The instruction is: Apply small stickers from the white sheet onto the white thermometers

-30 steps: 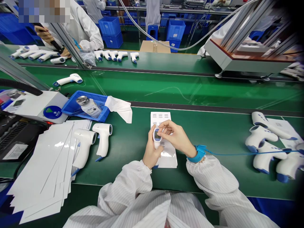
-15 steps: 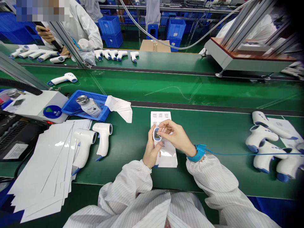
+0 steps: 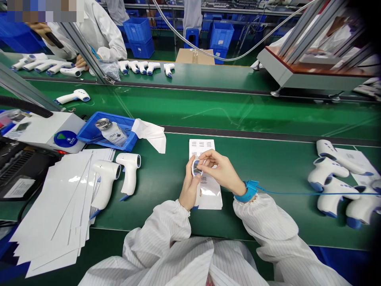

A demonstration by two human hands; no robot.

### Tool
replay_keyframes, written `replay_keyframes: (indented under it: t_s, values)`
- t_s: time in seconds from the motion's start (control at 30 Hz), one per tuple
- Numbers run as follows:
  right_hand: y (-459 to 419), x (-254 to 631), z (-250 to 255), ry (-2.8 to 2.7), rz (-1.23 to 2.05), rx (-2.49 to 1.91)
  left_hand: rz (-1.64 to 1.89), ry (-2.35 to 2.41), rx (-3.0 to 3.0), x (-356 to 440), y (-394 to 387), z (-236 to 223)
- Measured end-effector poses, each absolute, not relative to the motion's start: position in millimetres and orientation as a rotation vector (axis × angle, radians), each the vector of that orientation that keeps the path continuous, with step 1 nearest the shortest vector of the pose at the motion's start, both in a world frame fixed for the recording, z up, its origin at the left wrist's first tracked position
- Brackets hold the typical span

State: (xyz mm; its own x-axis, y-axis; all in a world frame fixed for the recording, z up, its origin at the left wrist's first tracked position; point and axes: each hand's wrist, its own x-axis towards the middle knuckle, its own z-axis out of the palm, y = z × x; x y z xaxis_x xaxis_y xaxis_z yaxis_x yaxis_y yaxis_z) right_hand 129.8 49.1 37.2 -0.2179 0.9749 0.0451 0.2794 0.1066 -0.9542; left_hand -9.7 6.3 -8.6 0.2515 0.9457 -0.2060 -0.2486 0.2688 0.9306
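My left hand (image 3: 188,190) is wrapped round a white infrared thermometer (image 3: 195,168), its small oval display end facing up. The thumb presses at the lower edge of that display. Over the display, my right hand (image 3: 222,170) has thumb and fingertips pinched together; whatever lies between them is too small to make out. Beneath both hands lies a white label sheet (image 3: 212,200) with rows of dark print. A blue wrist strap (image 3: 246,192) with a cord circles my right wrist.
Two thermometers (image 3: 129,172) stand left by fanned white papers (image 3: 56,202). A blue tray (image 3: 101,116) holds a metal-capped bottle (image 3: 111,133), beside a white cloth (image 3: 150,135). Several thermometers (image 3: 333,194) lie right. Across the green belt (image 3: 208,109), a co-worker's sleeve (image 3: 104,31) shows.
The thermometer on the belt has shifted left. My left thumb has moved up onto the display's edge. The co-worker's raised hand has moved up and left. My right hand keeps its pinch.
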Motion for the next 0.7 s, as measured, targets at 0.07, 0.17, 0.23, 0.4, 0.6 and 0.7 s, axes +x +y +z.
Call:
replay_keyframes:
  t_s: [0.07,0.17,0.23,0.4,0.6,0.7]
  values:
    - [49.2,129.9,37.0,-1.621,1.145,-1.255,0.992,0.973,0.901,-8.7,6.1,-7.5]
    - [49.3,129.7,37.5,-1.608,1.146,-1.253,0.985,0.997,0.898,-7.6,5.9,-7.7]
    - [49.5,129.2,38.4,-1.597,1.152,-1.251,0.975,1.011,0.900,-7.3,5.9,-8.7]
    - [50.7,127.8,40.3,-1.566,1.142,-1.273,0.978,1.011,0.891,-6.9,6.5,-9.9]
    - [50.4,124.9,37.0,-1.559,1.062,-1.314,1.016,1.000,0.937,-5.6,5.7,-11.1]
    - [48.6,123.0,34.7,-1.575,0.991,-1.332,1.017,1.004,0.953,-5.1,5.3,-12.4]
